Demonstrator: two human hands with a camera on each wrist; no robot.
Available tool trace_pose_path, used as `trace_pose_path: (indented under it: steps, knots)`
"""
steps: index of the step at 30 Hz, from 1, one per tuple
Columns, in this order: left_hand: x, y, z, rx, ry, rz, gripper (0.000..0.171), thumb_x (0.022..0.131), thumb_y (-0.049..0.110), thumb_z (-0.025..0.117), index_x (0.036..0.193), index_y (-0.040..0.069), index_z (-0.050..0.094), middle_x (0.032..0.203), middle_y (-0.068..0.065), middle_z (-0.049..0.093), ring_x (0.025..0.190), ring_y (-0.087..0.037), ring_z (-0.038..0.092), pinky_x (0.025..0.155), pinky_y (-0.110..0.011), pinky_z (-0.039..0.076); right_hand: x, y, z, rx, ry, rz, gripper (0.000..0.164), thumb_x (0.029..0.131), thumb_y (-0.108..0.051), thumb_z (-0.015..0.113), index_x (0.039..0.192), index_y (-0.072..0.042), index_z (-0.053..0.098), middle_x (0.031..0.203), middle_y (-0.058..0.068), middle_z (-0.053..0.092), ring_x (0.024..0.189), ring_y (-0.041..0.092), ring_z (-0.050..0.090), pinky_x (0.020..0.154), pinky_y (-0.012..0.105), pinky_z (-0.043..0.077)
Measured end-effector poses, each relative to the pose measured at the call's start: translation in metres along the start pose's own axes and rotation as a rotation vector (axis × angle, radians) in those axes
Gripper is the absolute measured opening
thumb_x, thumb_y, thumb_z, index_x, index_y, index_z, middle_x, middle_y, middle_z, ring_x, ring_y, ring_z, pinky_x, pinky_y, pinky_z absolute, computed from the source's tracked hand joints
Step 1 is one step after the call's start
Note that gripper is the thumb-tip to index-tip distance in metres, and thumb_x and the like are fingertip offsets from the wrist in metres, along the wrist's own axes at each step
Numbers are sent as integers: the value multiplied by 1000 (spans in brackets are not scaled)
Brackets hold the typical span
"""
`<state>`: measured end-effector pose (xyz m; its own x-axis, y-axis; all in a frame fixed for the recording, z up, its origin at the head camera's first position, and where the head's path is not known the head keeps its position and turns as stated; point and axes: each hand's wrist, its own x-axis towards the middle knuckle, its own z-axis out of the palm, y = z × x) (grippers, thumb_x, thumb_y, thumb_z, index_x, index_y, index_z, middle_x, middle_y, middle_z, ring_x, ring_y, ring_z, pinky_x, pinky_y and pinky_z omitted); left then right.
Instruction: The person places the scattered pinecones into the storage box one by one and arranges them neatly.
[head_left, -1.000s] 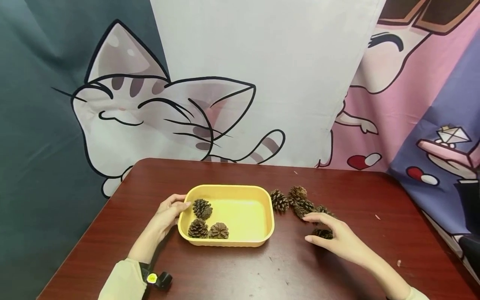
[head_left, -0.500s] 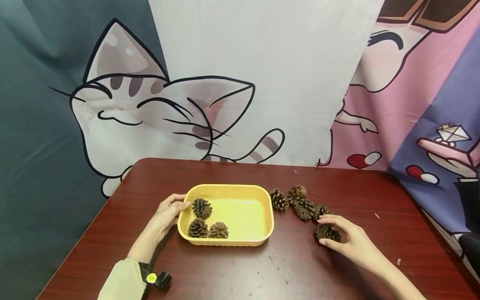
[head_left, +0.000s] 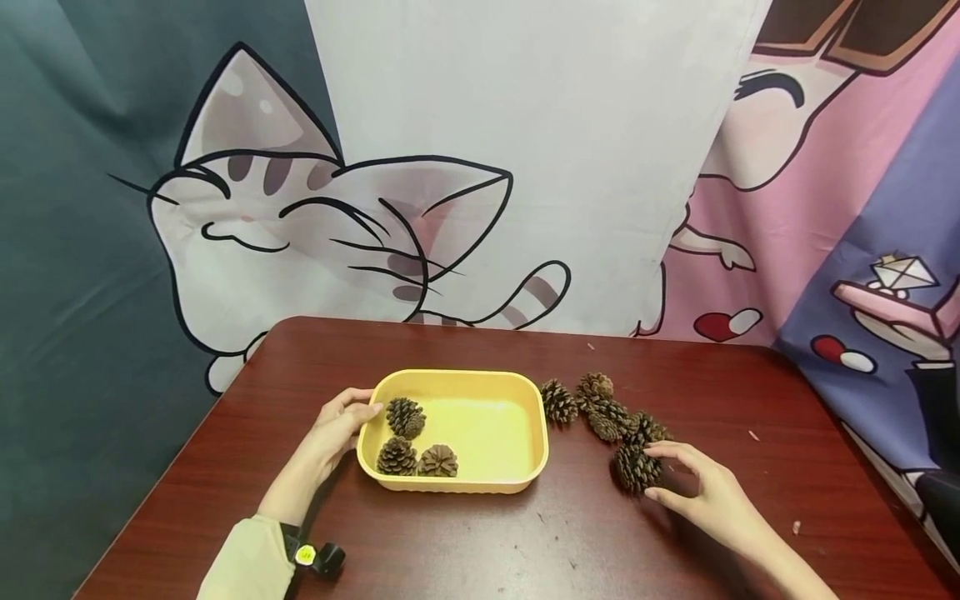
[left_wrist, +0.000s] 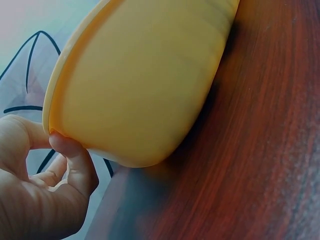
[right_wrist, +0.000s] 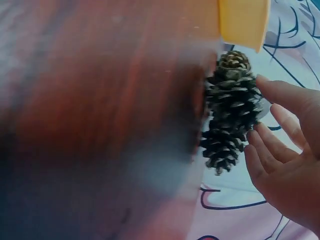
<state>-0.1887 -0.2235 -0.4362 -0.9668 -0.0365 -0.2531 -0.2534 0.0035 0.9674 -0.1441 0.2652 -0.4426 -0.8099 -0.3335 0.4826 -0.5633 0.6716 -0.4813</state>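
Note:
My left hand (head_left: 339,433) holds the left end of a yellow plastic tray (head_left: 534,433); the left wrist view shows a fingertip (left_wrist: 65,144) pressed under the rim. Inside the tray's left part sit three pine cones, one of them a flat, open cone (head_left: 438,461) near the front wall. My right hand (head_left: 705,492) is at the right side of a dark pine cone (head_left: 637,468), thumb and fingers spread apart with their tips right at its scales. In the right wrist view, the fingertips (right_wrist: 260,81) stand along that cone (right_wrist: 234,102).
Beyond the nearest cone, more pine cones lie in a loose row, from one (head_left: 643,428) close behind it to another (head_left: 558,402) beside the tray's right end. The reddish-brown table (head_left: 480,550) has a back edge along a cartoon-cat cloth (head_left: 420,217).
My right hand has come to the front cone and its fingers have been around it. The cone has since shifted a little left, the fingertips now at its right edge. The left hand stays put.

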Motion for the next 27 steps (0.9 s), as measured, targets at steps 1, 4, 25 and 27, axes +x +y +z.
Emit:
trace_pose_path:
  steps: [1, 4, 25, 27]
  knots:
    - [0, 0, 0, 1, 1, 1, 43, 90, 12, 59, 127, -2, 41, 93, 1, 65, 85, -16, 62, 69, -32, 54, -1, 2, 2, -19, 4, -19, 54, 59, -7, 86, 108, -13, 64, 106, 4, 63, 105, -12, 48, 85, 4, 37]
    - [-1, -1, 0, -1, 5, -3, 43, 91, 12, 59, 127, -2, 41, 94, 1, 65, 85, -16, 62, 69, -31, 54, -2, 5, 8, -98, 16, -56, 56, 58, -10, 87, 109, -11, 63, 106, 1, 63, 104, -3, 51, 90, 2, 30]
    - [0, 0, 0, -15, -1, 5, 43, 90, 11, 59, 127, -3, 41, 93, 1, 66, 84, -15, 63, 69, -31, 54, -3, 6, 12, -93, -21, -38, 48, 60, -8, 85, 99, -15, 57, 95, -10, 56, 80, 3, 59, 70, 11, 46]
    - [0, 0, 0, -14, -1, 3, 43, 90, 11, 59, 127, -3, 41, 92, 2, 66, 84, -15, 63, 69, -31, 54, -3, 6, 12, -78, -18, -48, 48, 60, -8, 86, 98, -16, 57, 94, -11, 56, 78, 2, 58, 68, 10, 45]
